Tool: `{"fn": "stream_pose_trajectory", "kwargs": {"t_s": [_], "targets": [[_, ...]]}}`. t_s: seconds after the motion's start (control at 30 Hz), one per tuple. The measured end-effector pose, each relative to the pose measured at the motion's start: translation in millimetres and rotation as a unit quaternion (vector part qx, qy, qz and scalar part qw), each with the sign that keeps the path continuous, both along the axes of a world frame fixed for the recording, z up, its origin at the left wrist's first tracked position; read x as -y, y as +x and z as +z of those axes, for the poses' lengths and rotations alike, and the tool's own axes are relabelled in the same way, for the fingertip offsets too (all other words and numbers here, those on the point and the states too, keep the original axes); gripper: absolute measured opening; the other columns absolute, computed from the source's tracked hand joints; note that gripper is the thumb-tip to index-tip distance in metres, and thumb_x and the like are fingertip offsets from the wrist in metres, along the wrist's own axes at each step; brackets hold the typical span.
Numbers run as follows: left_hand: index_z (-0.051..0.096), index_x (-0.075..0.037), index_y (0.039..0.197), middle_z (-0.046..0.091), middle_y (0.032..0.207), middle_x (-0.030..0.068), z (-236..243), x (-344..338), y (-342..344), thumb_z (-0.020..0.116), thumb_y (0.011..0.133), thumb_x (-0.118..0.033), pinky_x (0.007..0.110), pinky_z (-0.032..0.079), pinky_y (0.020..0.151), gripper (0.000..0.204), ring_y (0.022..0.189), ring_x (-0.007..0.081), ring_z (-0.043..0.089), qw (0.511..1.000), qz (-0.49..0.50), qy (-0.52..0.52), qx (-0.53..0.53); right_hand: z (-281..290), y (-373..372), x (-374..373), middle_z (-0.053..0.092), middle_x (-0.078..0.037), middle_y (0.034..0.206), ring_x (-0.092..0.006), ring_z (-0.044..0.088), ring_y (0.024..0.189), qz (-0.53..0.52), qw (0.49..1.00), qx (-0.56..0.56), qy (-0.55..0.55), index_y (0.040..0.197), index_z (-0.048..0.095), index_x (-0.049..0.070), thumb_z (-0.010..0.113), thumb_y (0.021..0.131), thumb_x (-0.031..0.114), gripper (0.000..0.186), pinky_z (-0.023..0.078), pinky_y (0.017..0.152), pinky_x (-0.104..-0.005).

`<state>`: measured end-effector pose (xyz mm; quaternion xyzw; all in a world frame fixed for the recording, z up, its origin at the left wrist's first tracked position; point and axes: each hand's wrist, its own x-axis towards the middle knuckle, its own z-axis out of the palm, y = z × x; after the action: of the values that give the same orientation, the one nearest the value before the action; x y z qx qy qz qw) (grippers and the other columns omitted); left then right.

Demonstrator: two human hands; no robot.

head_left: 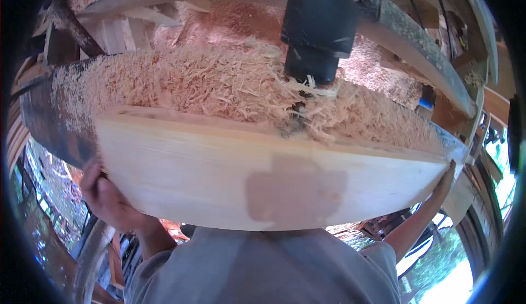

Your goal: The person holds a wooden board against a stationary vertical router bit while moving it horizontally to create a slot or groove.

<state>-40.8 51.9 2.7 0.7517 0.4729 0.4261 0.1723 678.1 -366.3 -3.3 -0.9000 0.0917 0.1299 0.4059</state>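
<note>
Pale wooden board (pixel 186 167) spans the view between both hands, its far long edge running along shavings (pixel 208 84) on the dark worktable (pixel 52 112). Left hand (pixel 112 202): bent fingers clamped on the board's left end. Right hand (pixel 442 183): touching the right end; cannot tell whether its fingers grip. Black cylindrical tool head (pixel 319 24) stands just beyond that far edge, casing plain black; board face plain, crossed by a shadow.
</note>
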Motion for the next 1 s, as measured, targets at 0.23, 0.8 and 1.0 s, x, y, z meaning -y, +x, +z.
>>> {"fn": "stream_pose_trajectory", "kwargs": {"t_s": [0.23, 0.8, 1.0], "targets": [[0.060, 0.009, 0.121, 0.060, 0.123, 0.0211, -8, -72, -113, 0.048, 0.105, -0.009, 0.037, 0.057, 0.088, 0.027, 0.105, 0.0238, 0.064, 0.991, 0.095, -0.079, 0.050, 15, -163, -97, 0.061, -0.028, 0.128, -0.0393, 0.061, 0.116, -0.010, 0.957, 0.160, -0.244, 0.133, 0.054, -0.014, 0.064, 0.087, 0.065, 0.092, 0.048, 0.100, -0.0435], [0.048, 0.004, 0.132, 0.048, 0.137, 0.0177, 20, 9, 7, 0.054, 0.096, -0.011, 0.040, 0.041, 0.110, 0.039, 0.128, 0.0272, 0.050, 0.985, 0.042, -0.158, -0.055, -27, -14, -3, 0.061, -0.027, 0.123, -0.0372, 0.059, 0.114, 0.041, 0.942, 0.218, -0.250, 0.140, 0.058, 0.005, 0.061, 0.087, 0.071, 0.085, 0.044, 0.102, -0.0452], [0.048, -0.003, 0.113, 0.048, 0.137, 0.0236, 1, 70, 84, 0.053, 0.098, -0.035, 0.049, 0.049, 0.101, 0.035, 0.123, 0.0378, 0.056, 0.951, -0.046, -0.274, 0.132, -44, 21, 20, 0.062, -0.027, 0.122, -0.0366, 0.060, 0.113, 0.040, 0.949, 0.217, -0.226, 0.140, 0.058, 0.004, 0.060, 0.088, 0.072, 0.085, 0.044, 0.101, -0.0447]]}}
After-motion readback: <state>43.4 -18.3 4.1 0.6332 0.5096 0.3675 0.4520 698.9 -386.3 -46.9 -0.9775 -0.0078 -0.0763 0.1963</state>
